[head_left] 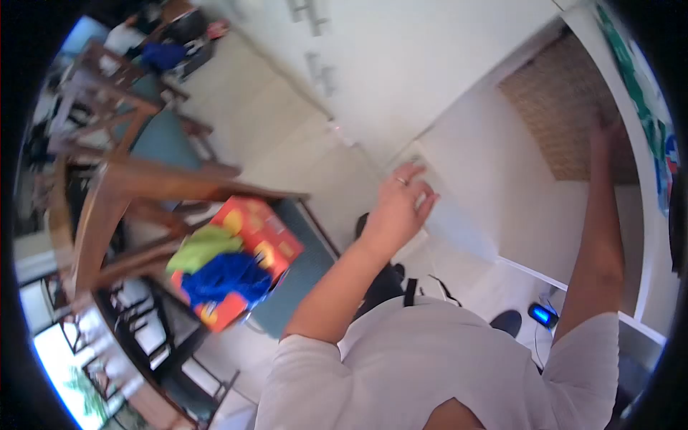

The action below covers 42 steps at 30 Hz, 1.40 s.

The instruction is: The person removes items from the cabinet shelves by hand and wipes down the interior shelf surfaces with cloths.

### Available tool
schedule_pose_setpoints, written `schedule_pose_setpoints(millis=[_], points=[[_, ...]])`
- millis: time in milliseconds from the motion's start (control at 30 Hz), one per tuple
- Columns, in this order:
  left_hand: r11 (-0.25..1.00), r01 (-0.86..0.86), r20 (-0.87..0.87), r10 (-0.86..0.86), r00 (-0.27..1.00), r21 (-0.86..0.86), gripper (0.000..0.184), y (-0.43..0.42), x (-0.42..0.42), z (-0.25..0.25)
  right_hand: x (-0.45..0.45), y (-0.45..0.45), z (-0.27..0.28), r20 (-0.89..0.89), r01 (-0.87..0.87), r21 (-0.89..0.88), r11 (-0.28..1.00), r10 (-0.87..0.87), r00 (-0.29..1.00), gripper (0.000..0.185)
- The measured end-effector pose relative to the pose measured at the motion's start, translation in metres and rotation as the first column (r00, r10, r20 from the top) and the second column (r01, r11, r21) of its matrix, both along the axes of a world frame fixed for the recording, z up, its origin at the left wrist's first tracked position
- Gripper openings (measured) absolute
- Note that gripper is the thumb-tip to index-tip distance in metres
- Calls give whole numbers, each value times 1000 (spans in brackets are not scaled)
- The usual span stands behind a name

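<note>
My left hand (400, 209) is raised in front of my body, beside the white cabinet. Its fingers are loosely bent with the thumb apart, a ring shows on one finger, and nothing is visible in it. My right arm reaches into the open white compartment (530, 208). There my right hand (609, 134) lies over a brown woven basket or panel (555, 107) and seems to touch it. Shade and blur hide how its fingers are set.
On my left, a wooden chair (143, 183) has a teal seat holding a red-orange box (269, 229) with green cloth (204, 249) and blue cloth (226, 279). More chairs stand behind. A small device with a lit blue display (543, 315) and cables are low on the right.
</note>
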State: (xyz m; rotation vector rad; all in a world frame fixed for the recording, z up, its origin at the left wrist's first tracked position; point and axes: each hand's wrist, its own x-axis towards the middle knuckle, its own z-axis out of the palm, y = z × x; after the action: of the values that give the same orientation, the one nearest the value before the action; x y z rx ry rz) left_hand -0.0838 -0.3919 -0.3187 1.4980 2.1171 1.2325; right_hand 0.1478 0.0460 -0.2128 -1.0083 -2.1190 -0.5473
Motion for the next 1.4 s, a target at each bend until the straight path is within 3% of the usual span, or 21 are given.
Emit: schedule_pose_setpoints(millis=[67,133,200,267,333,500,533,633,667,700,800,833,867,933,967,1100,1200,1233,1267,1367,1400], points=[[971,-240,-22,239,971,0,22,-42,-28,39,-9,-26,-43,-64,-73,-26,997,71,995,56],[881,-454,-250,413,876,-132,22,-94,-54,65,-8,-54,-99,-11,-121,-70,990,121,993,52],[789,-611,-398,542,740,-60,21,-151,-76,65,-10,-109,-153,-241,-282,-344,895,206,948,44],[690,-723,-534,605,590,-17,22,-207,-88,66,-18,-176,-191,-480,-477,-605,638,186,857,41],[555,-829,-585,649,486,-73,25,-243,-80,66,-22,-245,-186,-534,-550,-735,396,162,830,37],[423,-843,-559,632,537,-331,31,-263,-60,71,3,-286,-183,-394,-443,-883,157,267,879,34],[453,-848,-632,579,515,-275,30,-265,-60,73,7,-286,-180,-384,-439,-878,191,268,884,33],[541,-817,-490,667,561,-198,25,-287,-79,73,14,-278,-170,-392,-449,-857,254,246,886,31],[521,-853,-447,759,473,-18,20,-294,-83,72,15,-279,-163,-414,-459,-853,249,215,885,30],[447,-894,-247,862,442,-38,16,-301,-86,84,17,-281,-159,-433,-467,-849,246,180,883,29],[309,-950,-216,931,292,48,21,-333,-96,110,23,-284,-152,-432,-445,-884,144,116,895,29],[317,-948,86,944,318,25,22,-344,-101,123,25,-284,-155,-479,-490,-865,109,118,870,28],[374,-920,125,914,387,115,22,-336,-89,148,27,-282,-160,-519,-529,-844,86,114,847,27],[391,-910,533,744,402,141,20,-307,-62,188,22,-279,-156,-581,-586,-809,47,89,809,28],[496,-818,606,567,559,290,20,-288,-48,200,17,-279,-144,-612,-615,-788,33,73,788,28],[616,-662,654,295,697,427,35,-185,-14,203,-13,-249,-105,-670,-672,-740,2,-91,737,29],[809,-504,799,73,597,302,36,-120,-4,150,-28,-204,-88,-704,-712,-699,66,-234,670,29],[905,-300,791,-61,608,300,28,-97,-5,130,-34,-186,-84,-719,-731,-673,114,-335,610,29],[910,-208,897,-276,346,360,22,-65,4,129,-39,-166,-79,-726,-742,-650,165,-424,542,29],[958,-25,956,-282,83,285,14,5,14,95,-38,-103,-75,-683,-779,-577,244,-667,297,26],[953,36,941,-301,156,299,12,24,16,83,-35,-83,-80,-650,-799,-541,263,-734,198,24]])
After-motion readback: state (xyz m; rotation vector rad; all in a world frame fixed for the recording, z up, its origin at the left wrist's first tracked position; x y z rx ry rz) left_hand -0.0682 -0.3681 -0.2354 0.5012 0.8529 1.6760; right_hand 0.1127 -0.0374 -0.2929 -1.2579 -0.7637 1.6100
